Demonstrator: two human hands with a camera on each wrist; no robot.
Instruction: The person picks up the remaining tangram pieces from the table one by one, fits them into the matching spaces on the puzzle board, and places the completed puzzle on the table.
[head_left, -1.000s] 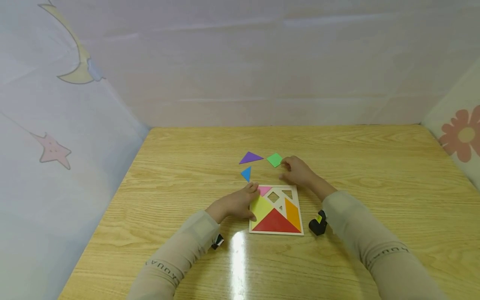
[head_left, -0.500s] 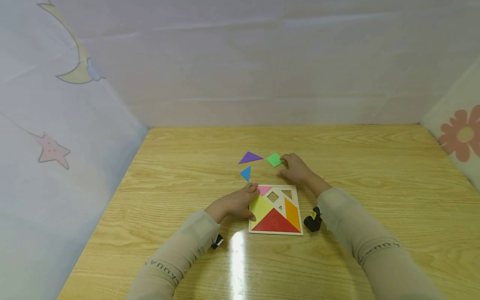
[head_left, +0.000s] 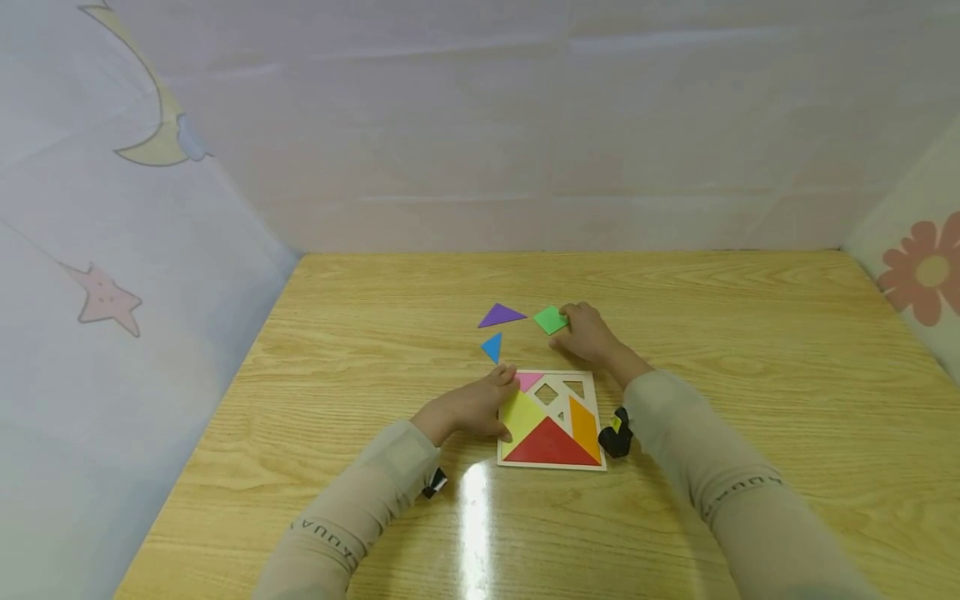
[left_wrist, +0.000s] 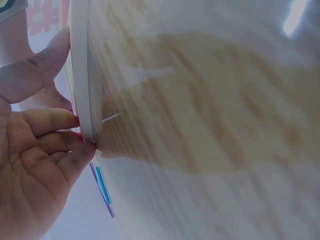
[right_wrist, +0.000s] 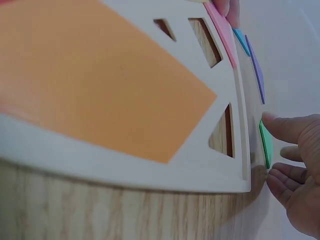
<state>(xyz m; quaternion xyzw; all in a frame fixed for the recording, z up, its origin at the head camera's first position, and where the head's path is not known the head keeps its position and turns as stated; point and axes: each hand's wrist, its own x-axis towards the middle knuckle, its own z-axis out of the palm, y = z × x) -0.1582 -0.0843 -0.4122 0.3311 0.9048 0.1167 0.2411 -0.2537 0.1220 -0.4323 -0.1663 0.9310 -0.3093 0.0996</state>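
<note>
You're touching board [right_wrist: 227, 85] at nine o'clock, left hand [head_left: 472, 406] unclenched; red piece [head_left: 552, 443], yellow piece [head_left: 524, 415], orange piece [head_left: 585, 429], pink piece [head_left: 528, 381] sitting inset. Right hand [head_left: 592, 335], fingers parted, is touching green piece [head_left: 549, 321] at board's twelve; purple piece [head_left: 501, 316], blue piece [head_left: 492, 347] lying unplaced toward eleven.

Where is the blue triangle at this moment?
In the head view, the blue triangle lies between the left hand and the purple triangle, left of the green square.

Pale sleeves [head_left: 348, 504], dark lettering [head_left: 327, 537], black wrist-worn blocks [head_left: 616, 438], probably cameras
</note>
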